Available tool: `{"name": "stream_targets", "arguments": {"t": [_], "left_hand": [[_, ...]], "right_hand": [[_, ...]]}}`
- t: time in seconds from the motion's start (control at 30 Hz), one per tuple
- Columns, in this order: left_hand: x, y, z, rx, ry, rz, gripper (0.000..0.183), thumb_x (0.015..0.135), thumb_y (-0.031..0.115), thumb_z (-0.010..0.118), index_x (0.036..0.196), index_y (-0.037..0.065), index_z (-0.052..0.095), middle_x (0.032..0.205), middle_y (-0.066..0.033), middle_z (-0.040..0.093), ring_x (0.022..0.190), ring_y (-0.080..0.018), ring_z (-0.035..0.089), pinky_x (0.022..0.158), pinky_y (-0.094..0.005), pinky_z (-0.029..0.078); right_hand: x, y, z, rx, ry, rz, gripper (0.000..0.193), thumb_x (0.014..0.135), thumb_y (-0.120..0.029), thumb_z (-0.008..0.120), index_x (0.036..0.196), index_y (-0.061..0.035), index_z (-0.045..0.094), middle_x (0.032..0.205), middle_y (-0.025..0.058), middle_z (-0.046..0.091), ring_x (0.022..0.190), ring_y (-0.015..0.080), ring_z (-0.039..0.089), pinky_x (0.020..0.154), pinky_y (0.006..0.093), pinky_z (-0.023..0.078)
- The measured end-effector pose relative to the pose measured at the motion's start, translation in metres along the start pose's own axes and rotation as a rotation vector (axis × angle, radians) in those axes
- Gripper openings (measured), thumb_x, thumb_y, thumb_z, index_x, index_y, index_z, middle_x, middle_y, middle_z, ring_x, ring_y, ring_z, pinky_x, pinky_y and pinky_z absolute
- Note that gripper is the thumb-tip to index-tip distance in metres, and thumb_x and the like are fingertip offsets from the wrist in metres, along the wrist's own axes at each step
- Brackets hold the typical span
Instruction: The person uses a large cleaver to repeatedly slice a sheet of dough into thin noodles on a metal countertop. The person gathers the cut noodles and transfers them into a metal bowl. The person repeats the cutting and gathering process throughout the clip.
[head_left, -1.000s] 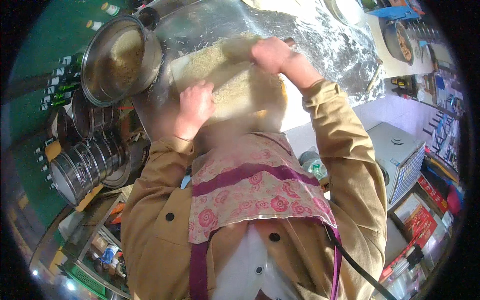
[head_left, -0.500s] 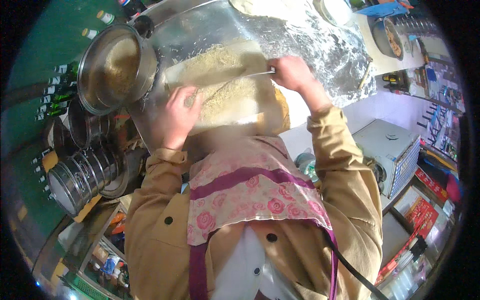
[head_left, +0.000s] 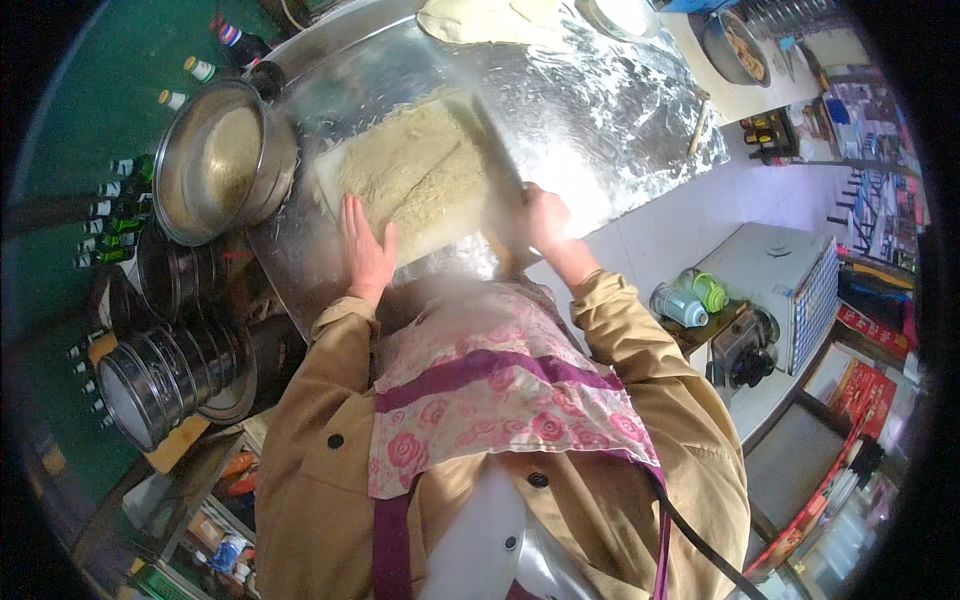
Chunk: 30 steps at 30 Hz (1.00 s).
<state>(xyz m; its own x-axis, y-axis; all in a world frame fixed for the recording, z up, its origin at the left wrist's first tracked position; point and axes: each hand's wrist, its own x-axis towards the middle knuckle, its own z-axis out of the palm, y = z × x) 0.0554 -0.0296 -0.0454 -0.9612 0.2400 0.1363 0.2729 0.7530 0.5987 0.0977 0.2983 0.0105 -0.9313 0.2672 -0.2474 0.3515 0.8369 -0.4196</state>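
A white cutting board [head_left: 433,243] lies on the metal worktop, covered by a spread layer of pale yellow, finely cut food [head_left: 405,160]. My right hand [head_left: 547,219] is closed round the handle of a wide-bladed knife [head_left: 500,143]. Its blade slants up and away along the right side of the food, its face partly blurred. At the board's near left, my left hand [head_left: 369,247] is open with fingers stretched, resting against the edge of the food. Loose shreds lie round the board's far side.
A large metal pot [head_left: 273,185] with pale contents stands left of the board. Beyond it are several green bottles [head_left: 120,215]. A dough sheet [head_left: 500,22] lies at the far edge, beside the flour-dusted worktop [head_left: 620,120]. A small stick [head_left: 699,126] and a food bowl [head_left: 735,50] are at right.
The knife has swung from lying across the food to the board's right side. My left hand has flattened, its fingers straightening. The food looks smoother and more gathered.
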Motion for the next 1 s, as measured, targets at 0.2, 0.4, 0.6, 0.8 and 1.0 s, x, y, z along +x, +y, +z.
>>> {"name": "stream_targets", "arguments": {"t": [0.2,0.4,0.6,0.8,1.0], "left_hand": [[-0.021,0.000,0.004,0.019,0.044,0.018,0.084,0.099,0.033,0.064,0.157,-0.013,0.024,0.166,-0.0327,0.024,0.155,-0.0471,0.023,0.128,-0.0522,0.021],[-0.030,-0.003,0.011,0.047,0.067,-0.035,0.080,0.100,0.030,0.063,0.157,-0.013,0.026,0.165,-0.0322,0.027,0.154,-0.0463,0.026,0.128,-0.0521,0.023],[-0.031,0.001,0.010,0.043,0.098,-0.030,0.075,0.100,0.026,0.062,0.157,-0.010,0.028,0.165,-0.0300,0.030,0.154,-0.0454,0.027,0.128,-0.0506,0.022],[-0.029,0.000,0.013,0.011,0.096,-0.051,0.077,0.098,0.027,0.063,0.156,-0.011,0.029,0.165,-0.0311,0.029,0.155,-0.0454,0.026,0.128,-0.0520,0.022],[-0.027,0.002,0.013,0.047,0.117,-0.035,0.075,0.099,0.028,0.061,0.155,-0.012,0.030,0.163,-0.0325,0.032,0.153,-0.0465,0.030,0.127,-0.0523,0.023]], "right_hand": [[-0.013,-0.017,0.045,0.191,-0.082,-0.158,0.039,0.089,-0.029,0.070,0.114,0.0002,0.066,0.095,0.0286,0.072,0.089,0.0467,0.071,0.081,0.0534,0.057],[-0.008,-0.040,-0.017,0.127,-0.109,-0.129,0.033,0.093,-0.024,0.065,0.113,0.0016,0.065,0.097,0.0309,0.071,0.094,0.0498,0.069,0.085,0.0559,0.055],[-0.003,-0.092,-0.073,0.099,-0.165,-0.189,0.033,0.098,-0.025,0.059,0.110,0.0053,0.062,0.093,0.0313,0.071,0.094,0.0489,0.070,0.083,0.0540,0.056],[0.005,-0.069,-0.008,0.076,-0.143,-0.114,0.040,0.095,-0.029,0.063,0.107,0.0087,0.061,0.094,0.0332,0.070,0.097,0.0482,0.071,0.084,0.0502,0.058],[0.001,-0.011,-0.050,0.097,-0.013,-0.451,0.037,0.098,-0.027,0.063,0.115,0.0057,0.064,0.096,0.0243,0.073,0.090,0.0391,0.071,0.083,0.0458,0.056]]}}
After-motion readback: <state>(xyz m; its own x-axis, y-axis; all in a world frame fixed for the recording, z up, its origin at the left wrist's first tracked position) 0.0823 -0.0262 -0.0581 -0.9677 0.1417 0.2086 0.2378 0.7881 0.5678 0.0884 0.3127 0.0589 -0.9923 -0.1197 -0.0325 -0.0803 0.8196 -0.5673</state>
